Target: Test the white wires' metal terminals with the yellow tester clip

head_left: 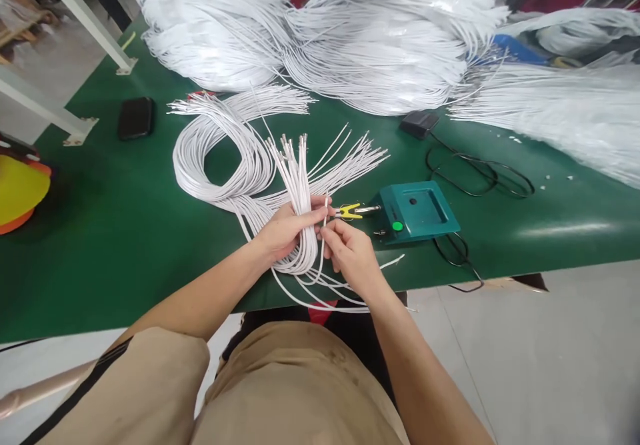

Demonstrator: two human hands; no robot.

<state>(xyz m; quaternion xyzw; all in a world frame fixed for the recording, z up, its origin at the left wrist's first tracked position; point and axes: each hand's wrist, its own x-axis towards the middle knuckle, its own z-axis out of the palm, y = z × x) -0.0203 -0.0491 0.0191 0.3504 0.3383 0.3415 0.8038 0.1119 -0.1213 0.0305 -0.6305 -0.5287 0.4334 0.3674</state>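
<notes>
My left hand (293,228) is wrapped round a bundle of white cables (299,188), whose ends stick up above the fingers. Pinched in my right hand (347,248) is a single white cable (323,232), its tip upright beside my left thumb. Just beyond my fingertips a yellow clip (350,211) projects from a teal box-shaped device (417,212) with a green button. Beneath and behind my left hand lies a coiled hank of white cables (225,145), with more ends fanned to the right. Several loose cables droop toward the table's near edge.
Large heaps of white cable (375,38) cover the far side of the green table (125,265). A black box (136,118) lies at left, near a white metal post (75,125). A black pedal-like block (419,124) with a looped cord sits behind the device. A yellow-orange object (23,188) is far left.
</notes>
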